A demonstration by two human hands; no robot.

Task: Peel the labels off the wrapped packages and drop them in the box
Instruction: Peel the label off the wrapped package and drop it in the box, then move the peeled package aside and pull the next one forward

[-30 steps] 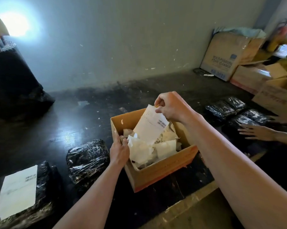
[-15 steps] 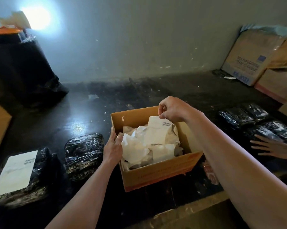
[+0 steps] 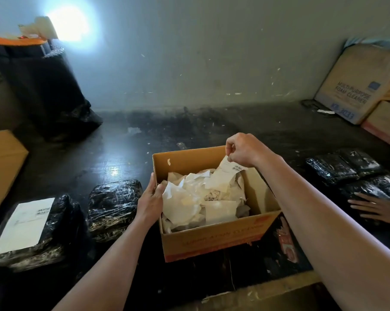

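- The right hand [image 3: 245,151] pinches a white label [image 3: 225,176] by its top edge over the open cardboard box [image 3: 212,239].
- The left hand [image 3: 150,202] grips the box's left wall.
- Crumpled labels [image 3: 189,198] fill the box.
- A labelled black wrapped package [image 3: 32,225] lies at far left.

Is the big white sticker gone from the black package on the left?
No, the white label is on top of the black package at the far left, unpeeled.

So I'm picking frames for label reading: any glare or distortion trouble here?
Head view: a bright light blows out the upper-left wall and reflects off the dark floor; wide-angle bending at the edges; barcode on the label in the right hand is too small to read.
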